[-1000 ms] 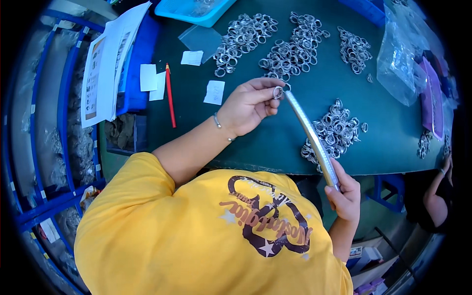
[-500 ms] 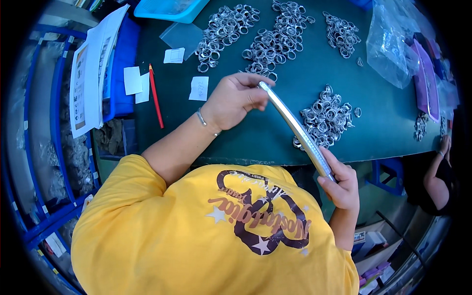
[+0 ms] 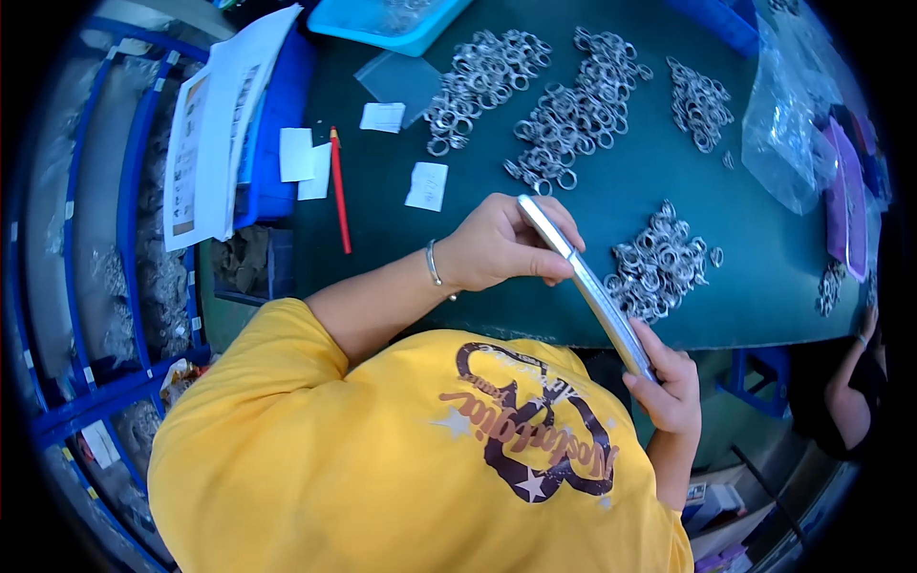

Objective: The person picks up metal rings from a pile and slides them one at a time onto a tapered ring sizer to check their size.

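Note:
My right hand [image 3: 669,392] is closed round the thick lower end of a silver ring mandrel [image 3: 607,310], a long tapered rod with fine markings. The rod slants up and left over the near edge of the table. Near its upper part, my left hand [image 3: 501,244] is closed, its thumb and fingers on either side of the rod. At the thumb tip a thin band crosses the rod; it looks like a ring [image 3: 571,256], mostly hidden by the fingers. A pile of silver rings [image 3: 659,263] lies just right of the rod.
Further piles of rings [image 3: 573,115] lie across the green table [image 3: 382,277]. Left are a red pencil [image 3: 339,191], paper slips [image 3: 426,186] and a blue bin [image 3: 282,143]. A light-blue tray [image 3: 382,38] stands at the back, plastic bags [image 3: 788,124] at right, beside another person's arm [image 3: 850,392].
My left hand has moved from the mandrel's thin tip down along the rod. My right hand keeps its hold. The whole view has shifted, so the table's things sit further right and lower.

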Tool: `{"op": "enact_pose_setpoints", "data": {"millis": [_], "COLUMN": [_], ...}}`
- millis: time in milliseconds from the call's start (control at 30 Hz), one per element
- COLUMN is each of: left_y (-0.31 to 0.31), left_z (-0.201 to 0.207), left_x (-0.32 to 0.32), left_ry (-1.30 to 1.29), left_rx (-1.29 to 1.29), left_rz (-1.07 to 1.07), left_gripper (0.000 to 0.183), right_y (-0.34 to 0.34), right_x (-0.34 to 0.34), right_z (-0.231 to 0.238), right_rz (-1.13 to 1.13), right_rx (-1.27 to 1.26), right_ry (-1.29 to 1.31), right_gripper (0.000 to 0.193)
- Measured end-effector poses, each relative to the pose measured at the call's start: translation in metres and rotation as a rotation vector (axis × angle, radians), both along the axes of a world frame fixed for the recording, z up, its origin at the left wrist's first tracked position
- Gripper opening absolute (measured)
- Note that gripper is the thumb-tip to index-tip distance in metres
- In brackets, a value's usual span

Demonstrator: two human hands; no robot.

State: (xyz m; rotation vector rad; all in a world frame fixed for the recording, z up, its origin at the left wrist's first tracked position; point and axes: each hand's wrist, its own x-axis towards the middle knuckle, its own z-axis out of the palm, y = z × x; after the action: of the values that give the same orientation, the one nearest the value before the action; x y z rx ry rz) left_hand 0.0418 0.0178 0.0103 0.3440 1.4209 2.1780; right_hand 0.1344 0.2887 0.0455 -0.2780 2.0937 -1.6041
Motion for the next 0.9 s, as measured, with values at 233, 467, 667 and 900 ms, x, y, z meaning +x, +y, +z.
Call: {"op": "enact_pose_setpoints", "data": {"millis": [233,467,667,900], "left_y": [-0.088,-0.107,0.0,0.067], "left_z": [-0.016,-0.023,-0.001,-0.029], "left_x": [-0.043,-0.046,-0.025,-0.021], "left_ry": [0.364,0.704,0.962,0.813], "left_rx": [-0.851,-1.177,-0.789,-0.738], "left_rz": [0.713,0.657,0.341,-0.039], "left_gripper": [0.03,0.008,0.01,0.011], "right_y": [0.017,0.021,0.02,0.019], "right_x": [0.011,0.01,0.012,0.021], "right_z": [-0.002,-0.004,0.001,0.004], "right_rz": [-0.308,-0.406,-0.548,-0.555], "right_rx": [-0.071,-0.148,-0.208,-0.214], "right_ry": [-0.143,-0.091,-0.059,-0.048], "right_gripper": [0.057,0.058,0.058,0.058]}}
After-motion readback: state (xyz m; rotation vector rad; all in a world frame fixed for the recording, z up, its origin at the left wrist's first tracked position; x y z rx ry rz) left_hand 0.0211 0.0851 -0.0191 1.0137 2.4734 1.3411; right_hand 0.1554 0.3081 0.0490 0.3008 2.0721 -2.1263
